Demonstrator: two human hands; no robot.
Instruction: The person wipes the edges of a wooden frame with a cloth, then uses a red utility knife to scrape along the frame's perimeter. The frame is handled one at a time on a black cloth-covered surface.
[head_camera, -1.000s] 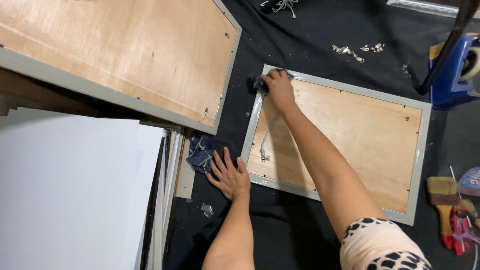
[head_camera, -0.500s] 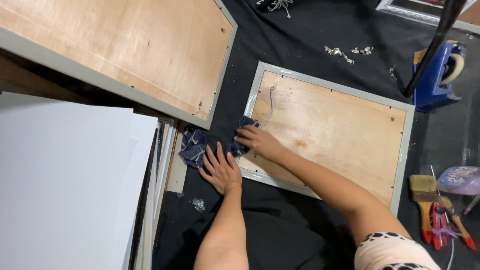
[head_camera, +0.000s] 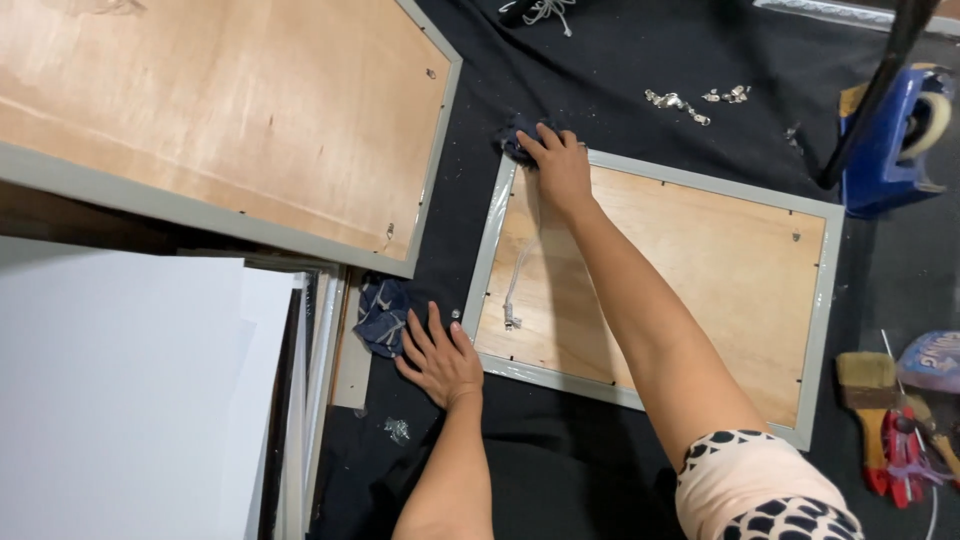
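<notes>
Your right hand (head_camera: 560, 165) presses dark cloth (head_camera: 515, 135) at far-left corner of grey frame (head_camera: 828, 300), grip closed on it. Left hand (head_camera: 440, 360) flat, grip empty, steadying near-left corner. Cloth soft, limp; bunch it.

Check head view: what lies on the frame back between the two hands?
A loose white hanging cord lies on the plywood, between right hand and left hand.

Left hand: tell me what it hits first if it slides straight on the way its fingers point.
The left hand points up-left; its fingertips already seem to touch the crumpled dark blue cloth, so that comes first, before the large frame.
</notes>
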